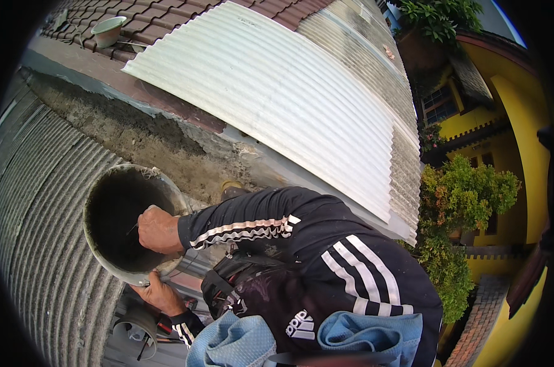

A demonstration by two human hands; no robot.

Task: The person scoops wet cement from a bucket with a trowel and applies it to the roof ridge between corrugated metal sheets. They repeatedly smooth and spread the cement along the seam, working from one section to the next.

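A round grey bucket with a dark, dirty inside tilts toward me at the left. My right hand is closed in a fist over its mouth, knuckles up; whatever the fingers may hold is hidden. Lower down, my left hand grips the near rim, its thumb pressed against the edge. Crusted grey residue coats the rim. How much the bucket contains is too dark to tell.
Grey corrugated roofing lies left, beside a rough mortar gutter strip. A white corrugated sheet slopes beyond. A pale basin sits on brown tiles. Another bucket stands below my left hand. Leafy shrubs grow right.
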